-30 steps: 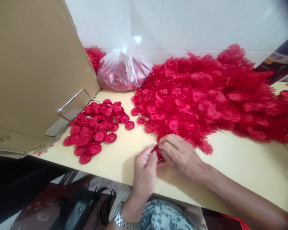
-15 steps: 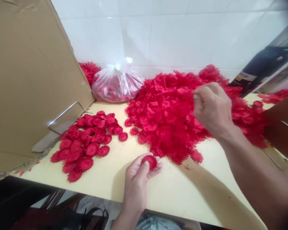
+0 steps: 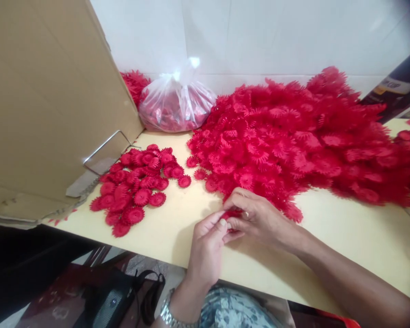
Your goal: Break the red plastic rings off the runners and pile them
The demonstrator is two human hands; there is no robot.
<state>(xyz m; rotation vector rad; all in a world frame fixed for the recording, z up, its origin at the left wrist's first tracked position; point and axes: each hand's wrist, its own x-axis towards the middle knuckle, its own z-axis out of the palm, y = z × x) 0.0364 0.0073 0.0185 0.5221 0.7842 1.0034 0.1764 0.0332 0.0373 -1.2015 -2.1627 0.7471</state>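
Observation:
My left hand (image 3: 207,248), a steel watch on its wrist, pinches a small red rosette with a notched edge (image 3: 233,213) above the table's front part. My right hand (image 3: 261,218) closes on the same rosette from the right, thumb and fingers meeting at its rim. The fingers of both hands cover most of it. Just beyond them spreads a large heap of loose red fringed pieces (image 3: 276,146). To the left sits a smaller pile of compact red rosettes (image 3: 135,187).
A tall cardboard sheet (image 3: 54,100) with a bent metal wire (image 3: 102,148) borders the left side. A tied clear bag (image 3: 177,107) of red pieces rests against the white wall (image 3: 276,41). At the far right leans a dark package (image 3: 394,84). The pale tabletop (image 3: 331,237) ends near my lap.
My right hand has come down and left from above the large heap to the rosette in my left hand, and now grips it too. The view has shifted slightly.

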